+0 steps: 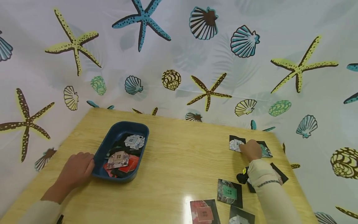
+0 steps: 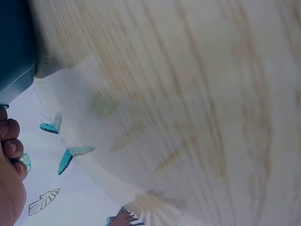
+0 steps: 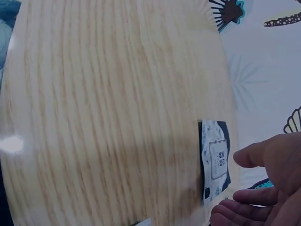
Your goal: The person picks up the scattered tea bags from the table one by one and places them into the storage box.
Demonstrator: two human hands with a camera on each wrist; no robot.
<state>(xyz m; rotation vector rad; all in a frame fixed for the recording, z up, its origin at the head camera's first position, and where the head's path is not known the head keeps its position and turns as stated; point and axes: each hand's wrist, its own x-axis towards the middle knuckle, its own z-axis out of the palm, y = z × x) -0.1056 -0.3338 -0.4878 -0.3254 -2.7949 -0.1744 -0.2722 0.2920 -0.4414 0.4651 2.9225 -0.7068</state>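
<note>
My left hand [image 1: 76, 170] rests against the left side of a dark blue plastic bin [image 1: 127, 179], its fingers loosely curled at the rim. In the left wrist view those fingers [image 2: 13, 148] lie just below the bin wall [image 2: 19, 52]. Inside the bin is a pile of small flat printed packets [image 1: 118, 159]. At the table's right, my right hand [image 1: 252, 150] reaches over a white and black packet [image 1: 236, 143]. In the right wrist view, the thumb and fingers are spread apart around the end of that packet [image 3: 216, 160].
A green and black packet [image 1: 265, 149] lies beyond the right hand. Nearer lie another green one [image 1: 230, 192], a red one [image 1: 205, 212] and a grey one [image 1: 241, 216]. A small black object [image 1: 241, 178] sits by the right sleeve. A patterned cloth [image 1: 167, 56] hangs behind the table [image 1: 173, 149].
</note>
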